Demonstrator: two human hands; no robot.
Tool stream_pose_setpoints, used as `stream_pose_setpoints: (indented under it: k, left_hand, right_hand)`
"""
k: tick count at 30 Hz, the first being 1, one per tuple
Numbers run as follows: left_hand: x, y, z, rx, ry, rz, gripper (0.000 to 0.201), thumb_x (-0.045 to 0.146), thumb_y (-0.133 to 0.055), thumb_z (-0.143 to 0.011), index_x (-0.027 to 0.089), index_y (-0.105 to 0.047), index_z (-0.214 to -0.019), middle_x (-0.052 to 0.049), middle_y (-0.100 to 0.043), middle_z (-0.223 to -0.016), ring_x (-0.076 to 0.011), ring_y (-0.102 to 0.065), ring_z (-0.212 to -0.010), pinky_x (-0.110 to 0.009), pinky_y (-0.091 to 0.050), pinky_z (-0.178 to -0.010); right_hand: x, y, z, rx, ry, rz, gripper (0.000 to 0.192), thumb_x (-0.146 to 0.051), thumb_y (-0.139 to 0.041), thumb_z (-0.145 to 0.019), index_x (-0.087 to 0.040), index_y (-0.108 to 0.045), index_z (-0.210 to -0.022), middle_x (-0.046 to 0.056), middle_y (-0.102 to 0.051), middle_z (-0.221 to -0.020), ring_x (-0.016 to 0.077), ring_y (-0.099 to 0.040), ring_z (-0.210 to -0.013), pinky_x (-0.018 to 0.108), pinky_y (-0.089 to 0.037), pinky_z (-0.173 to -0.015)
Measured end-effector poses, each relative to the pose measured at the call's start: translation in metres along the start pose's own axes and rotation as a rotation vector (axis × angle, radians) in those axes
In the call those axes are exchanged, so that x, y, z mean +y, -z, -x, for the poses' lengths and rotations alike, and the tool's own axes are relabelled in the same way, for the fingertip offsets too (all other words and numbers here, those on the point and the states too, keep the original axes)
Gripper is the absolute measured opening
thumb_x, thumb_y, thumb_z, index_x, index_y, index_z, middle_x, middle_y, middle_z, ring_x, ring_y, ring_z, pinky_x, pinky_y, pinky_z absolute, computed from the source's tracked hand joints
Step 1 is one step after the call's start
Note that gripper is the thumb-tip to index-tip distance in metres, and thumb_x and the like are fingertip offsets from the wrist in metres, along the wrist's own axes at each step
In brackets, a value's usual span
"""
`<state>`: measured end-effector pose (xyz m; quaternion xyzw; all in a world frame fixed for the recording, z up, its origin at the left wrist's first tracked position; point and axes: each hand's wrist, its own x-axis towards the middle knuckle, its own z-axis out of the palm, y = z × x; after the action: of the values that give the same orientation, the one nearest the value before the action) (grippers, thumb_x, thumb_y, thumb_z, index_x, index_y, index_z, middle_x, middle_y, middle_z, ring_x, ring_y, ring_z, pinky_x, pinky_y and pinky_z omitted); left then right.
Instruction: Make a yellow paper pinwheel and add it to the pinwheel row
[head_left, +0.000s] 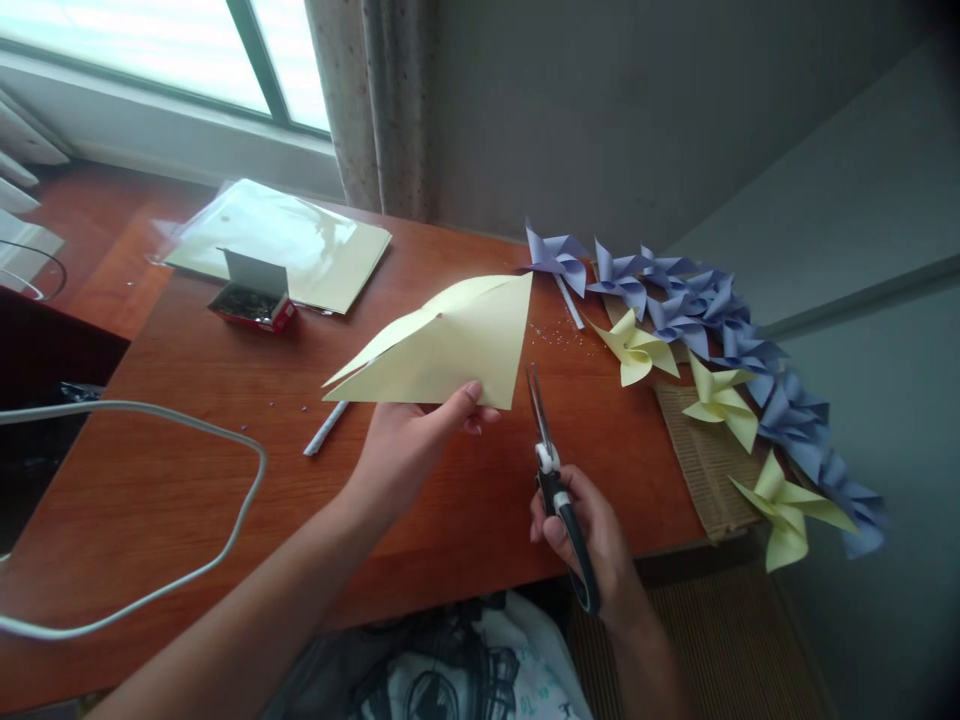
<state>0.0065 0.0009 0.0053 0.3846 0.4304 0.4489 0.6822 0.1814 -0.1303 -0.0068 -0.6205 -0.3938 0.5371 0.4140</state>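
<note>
Our right hand (592, 530) is wrapped around the scissors (559, 490) near the front edge of the table (187, 490), blades almost shut and pointing up at the paper. Our left hand (409, 445) pinches the folded yellow paper (450, 345) by its bottom edge and holds it up over the middle of the table. To cut well, we think we should keep the paper flat and tight, and snip slowly along the fold. Paper pinwheels (712, 330) lie along the right edge.

Matt paper sheet (450, 345); glossy wood table (187, 480)
</note>
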Motion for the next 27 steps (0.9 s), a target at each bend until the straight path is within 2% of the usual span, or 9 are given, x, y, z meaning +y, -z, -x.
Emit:
stream_pose_setpoints:
  k: [3, 10, 16, 22, 27]
  left_hand:
    - [-0.001, 0.001, -0.002, 0.006, -0.016, -0.013, 0.02, 0.032, -0.08, -0.081, 0.013, -0.072, -0.081, -0.005, -0.074, -0.072, -0.0158, -0.067, -0.068, -0.023, -0.05, -0.061]
    - [-0.001, 0.002, -0.003, 0.045, -0.009, -0.021, 0.024, 0.036, -0.079, -0.08, 0.013, -0.072, -0.078, -0.005, -0.072, -0.067, -0.0161, -0.065, -0.063, -0.024, -0.046, -0.056]
    - [-0.002, 0.003, -0.001, -0.012, 0.005, -0.083, 0.025, 0.034, -0.072, -0.085, 0.013, -0.072, -0.071, -0.006, -0.072, -0.064, -0.016, -0.063, -0.059, -0.025, -0.046, -0.056]
    - [-0.001, 0.003, 0.0, -0.03, -0.048, -0.141, 0.027, 0.035, -0.071, -0.085, 0.014, -0.07, -0.068, -0.004, -0.071, -0.062, -0.0152, -0.061, -0.058, -0.024, -0.046, -0.057]
    - [0.0, 0.0, 0.001, -0.023, -0.07, -0.197, 0.025, 0.036, -0.072, -0.084, 0.014, -0.071, -0.071, -0.005, -0.073, -0.067, -0.0167, -0.065, -0.06, -0.024, -0.047, -0.057]
  right_hand:
    - [0.001, -0.001, -0.001, 0.023, 0.007, 0.007, 0.046, -0.061, -0.072, -0.081, -0.02, -0.055, -0.096, -0.002, -0.053, -0.076, 0.015, -0.051, -0.068, 0.027, -0.04, -0.064]
    - [-0.007, 0.005, 0.002, -0.151, -0.087, -0.032, 0.047, -0.063, -0.069, -0.084, -0.021, -0.052, -0.1, -0.002, -0.051, -0.08, 0.0151, -0.049, -0.071, 0.029, -0.039, -0.068]
    - [-0.012, 0.002, 0.0, -0.17, -0.083, -0.016, 0.049, -0.064, -0.07, -0.082, -0.021, -0.052, -0.098, -0.002, -0.052, -0.08, 0.016, -0.05, -0.073, 0.029, -0.04, -0.07]
    - [-0.019, -0.003, 0.001, -0.216, -0.09, -0.001, 0.048, -0.065, -0.067, -0.085, -0.021, -0.053, -0.099, 0.0, -0.055, -0.082, 0.0164, -0.05, -0.074, 0.029, -0.04, -0.07]
    - [-0.008, -0.009, -0.001, -0.168, -0.075, -0.018, 0.053, -0.067, -0.072, -0.078, -0.021, -0.055, -0.096, 0.0, -0.056, -0.078, 0.0159, -0.05, -0.07, 0.028, -0.039, -0.065]
